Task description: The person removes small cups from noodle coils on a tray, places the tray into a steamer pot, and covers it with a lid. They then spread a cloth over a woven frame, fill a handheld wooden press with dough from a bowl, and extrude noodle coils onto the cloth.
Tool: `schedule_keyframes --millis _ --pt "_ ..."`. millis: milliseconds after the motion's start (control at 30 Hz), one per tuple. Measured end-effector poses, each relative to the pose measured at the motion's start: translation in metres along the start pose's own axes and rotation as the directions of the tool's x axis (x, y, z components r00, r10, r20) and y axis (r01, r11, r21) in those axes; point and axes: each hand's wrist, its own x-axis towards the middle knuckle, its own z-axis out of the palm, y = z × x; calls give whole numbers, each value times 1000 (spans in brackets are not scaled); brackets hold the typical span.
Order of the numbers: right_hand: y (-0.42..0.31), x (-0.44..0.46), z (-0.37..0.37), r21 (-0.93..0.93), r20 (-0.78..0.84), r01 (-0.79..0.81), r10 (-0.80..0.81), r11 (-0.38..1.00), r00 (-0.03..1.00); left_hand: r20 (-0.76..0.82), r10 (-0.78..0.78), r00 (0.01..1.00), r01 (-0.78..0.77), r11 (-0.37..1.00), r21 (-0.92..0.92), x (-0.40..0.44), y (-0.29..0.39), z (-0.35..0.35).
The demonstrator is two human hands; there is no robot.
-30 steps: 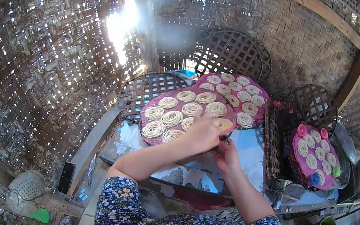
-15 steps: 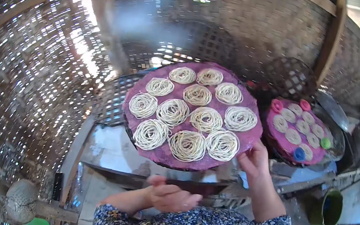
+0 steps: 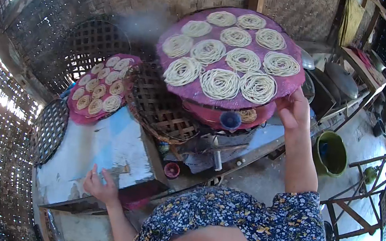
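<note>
Right hand (image 3: pixel 295 111) pinches the tray (image 3: pixel 286 86) at its near right rim, presumably level so noodle coils (image 3: pixel 219 83) don't slide. Tray's above the lower tray (image 3: pixel 261 112); contact hard to tell. Left hand (image 3: pixel 101 187) loosely spread, holding nothing, by the table (image 3: pixel 96 148).

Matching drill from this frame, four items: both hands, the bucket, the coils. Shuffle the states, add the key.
Column 1
1. Right hand
2. Left hand
3. Green bucket
4. Coils of strands

Column 2
A. On the floor
B. Pale, lying on pink sheets
C. Gripping the edge of the raised tray
D. Holding nothing, by the pale tabletop

Pairs: 1-C, 2-D, 3-A, 4-B
</note>
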Motion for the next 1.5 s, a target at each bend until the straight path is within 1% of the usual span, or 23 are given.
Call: schedule_keyframes --millis 100,200,300,333,400,467,567,767,800,933,1033,1067,1167,1267,1333,1367,1433,1467,1500 --pt "0 10 -29 -21 -124 -14 11 1000 992 0 -21 1000 21 999 35 -2 -5 3" --pt "10 20 -65 24 -130 -63 66 998 989 23 -37 999 35 997 73 -1 -2 2" --pt "29 24 -96 52 -161 -110 117 993 980 64 -63 996 62 998 16 -2 -4 3" --pt "32 23 -98 96 -176 -131 146 987 974 72 -61 996 60 998 26 -1 -4 3" --pt "44 24 -117 126 -184 -165 187 978 965 113 -79 991 75 997 32 1 0 0" --pt "57 26 -132 176 -176 -174 205 969 963 136 -85 987 81 996 34 2 2 -2" --pt "68 26 -140 206 -174 -185 223 961 959 148 -78 986 73 997 40 2 2 -2" --pt "75 25 -143 163 -201 -199 230 966 952 171 -52 984 42 997 61 0 -2 1" --pt "74 24 -141 155 -198 -196 225 968 954 179 -53 982 43 997 60 0 -3 1" --pt "69 19 -128 12 -242 -217 213 976 947 187 -72 980 64 997 53 1 -1 2" --pt "65 19 -132 -70 -175 -239 224 968 959 204 -66 977 58 997 47 2 -1 1" --pt "61 18 -132 -138 -180 -249 222 959 958 202 -63 977 55 997 48 2 -1 1" --pt "49 11 -125 -117 -119 -280 267 953 956 194 -51 980 44 998 43 0 -2 3" --pt "34 4 -127 -202 -130 -257 234 945 963 168 -28 985 24 999 27 -1 -6 6" --pt "20 -2 -127 -258 -200 -223 174 940 964 136 -8 991 6 1000 16 0 -3 5" --pt "15 -5 -130 -287 -232 -213 148 934 961 98 -12 995 11 1000 18 -1 2 3" --pt "6 -9 -145 -299 -233 -133 62 945 970 21 -14 1000 13 999 39 5 32 -4" --pt "-1 -12 -146 -311 -247 -107 28 944 969 -44 71 997 -69 997 36 0 48 -1" --pt "-6 -15 -148 -326 -260 -90 3 941 966 -19 165 986 -166 984 -65 -4 75 -3"
